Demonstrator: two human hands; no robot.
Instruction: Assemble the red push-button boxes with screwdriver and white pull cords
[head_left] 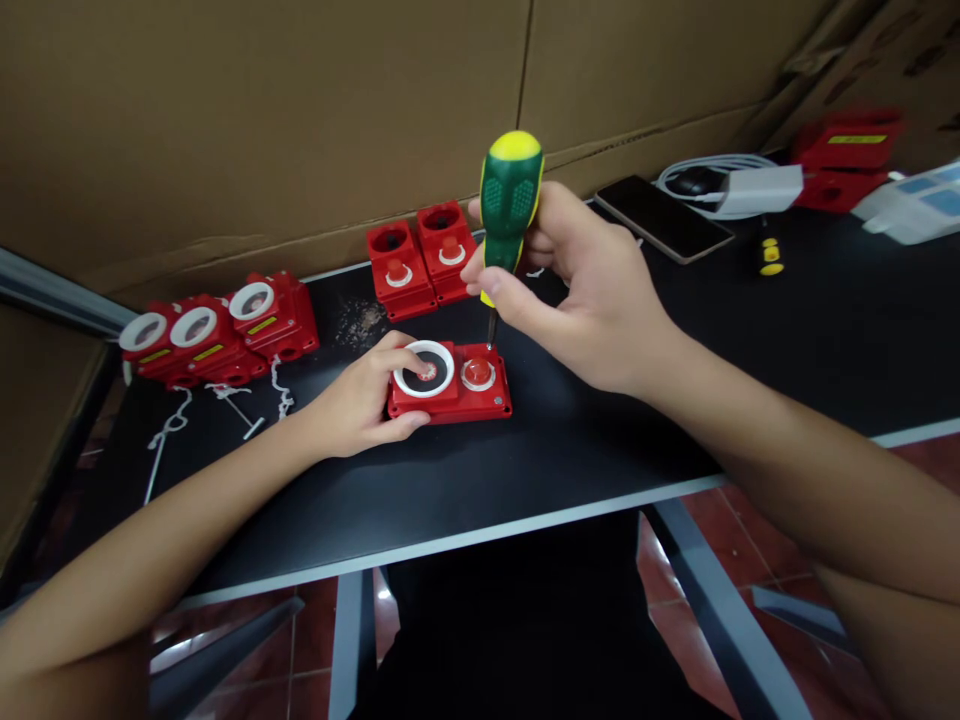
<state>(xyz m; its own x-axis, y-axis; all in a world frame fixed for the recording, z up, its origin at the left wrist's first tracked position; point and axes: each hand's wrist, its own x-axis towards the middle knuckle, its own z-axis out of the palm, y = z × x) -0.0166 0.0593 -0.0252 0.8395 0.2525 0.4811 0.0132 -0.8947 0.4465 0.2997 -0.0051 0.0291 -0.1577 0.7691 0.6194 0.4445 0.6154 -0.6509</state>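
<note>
While the black surface [570, 450] carries the red box [459, 396] toward its front edge, we judge the screw work unfinished. Our left hand [364, 400] has its grip clamped on the box's left end; our right hand [589, 290] wraps the green screwdriver [510, 212], tip at the far right corner. Flat-lying, the box shows a white ring [451, 368], a red dome [478, 371] and, near right, a screw [498, 401] that looks seated.

right hand [585, 285] — partly behind screwdriver [512, 205]

Black table [600, 450] carries red boxes [459, 402] — a phone [664, 219], too.
</note>
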